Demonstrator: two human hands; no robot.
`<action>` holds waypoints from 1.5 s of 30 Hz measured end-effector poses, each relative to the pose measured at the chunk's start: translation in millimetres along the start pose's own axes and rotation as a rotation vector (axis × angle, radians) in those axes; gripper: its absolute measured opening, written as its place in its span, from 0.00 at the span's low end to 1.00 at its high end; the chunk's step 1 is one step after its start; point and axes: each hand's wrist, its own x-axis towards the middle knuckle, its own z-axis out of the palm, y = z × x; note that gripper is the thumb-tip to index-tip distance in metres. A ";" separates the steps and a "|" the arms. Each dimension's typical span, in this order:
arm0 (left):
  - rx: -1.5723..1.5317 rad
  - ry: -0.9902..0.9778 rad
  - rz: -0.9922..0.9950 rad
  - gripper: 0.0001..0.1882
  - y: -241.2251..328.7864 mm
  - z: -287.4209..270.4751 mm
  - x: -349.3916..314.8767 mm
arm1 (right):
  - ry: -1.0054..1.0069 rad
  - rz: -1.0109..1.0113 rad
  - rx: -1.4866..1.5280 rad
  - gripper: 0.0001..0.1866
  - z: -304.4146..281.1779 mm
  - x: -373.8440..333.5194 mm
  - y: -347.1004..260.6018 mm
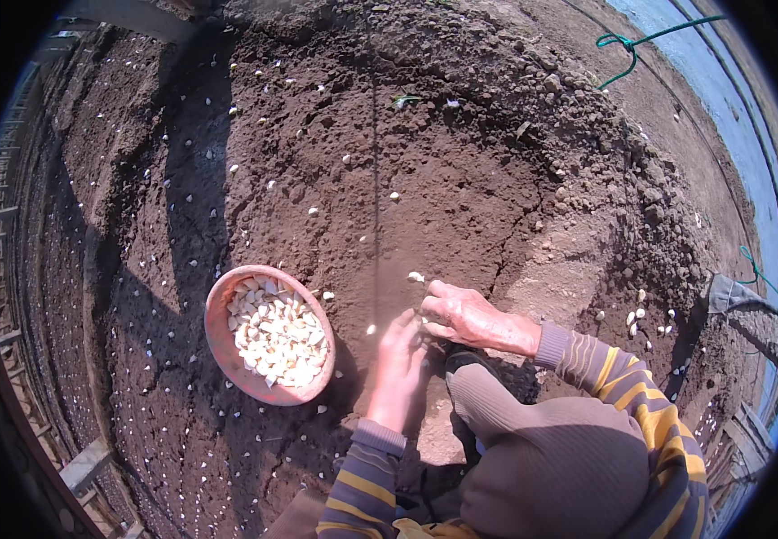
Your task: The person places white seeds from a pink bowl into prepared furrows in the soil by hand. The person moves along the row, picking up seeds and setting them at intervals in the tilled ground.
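My right hand is bent low over the brown soil, thumb and fingers pinched around a pale garlic clove. Close against its fingertips is my left hand, its fingers drawn together and pointing away from me; whatever lies inside them is hidden. Just beyond the right fingertips another garlic clove rests on the soil. A single clove lies left of my left hand. Farther left sits a round reddish bowl, holding a heap of peeled-looking cloves.
Spaced cloves dot the soil ahead and left. Brown ribbed cloth covers my bent leg at the lower right. Several loose cloves lie on the right. A green cord and pale blue sheeting border the far right.
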 end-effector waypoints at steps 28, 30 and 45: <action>-0.146 -0.107 -0.022 0.25 -5.6 5.6 0.6 | 0.096 0.297 -0.704 0.05 -34.0 -18.4 103.7; -0.199 -0.107 -0.036 0.25 -4.3 5.5 0.5 | 0.099 0.200 -0.808 0.06 -35.5 -13.1 92.9; 0.258 -0.001 -0.007 0.22 -20.9 26.3 -15.0 | -0.043 0.132 -0.180 0.11 23.7 -14.3 2.8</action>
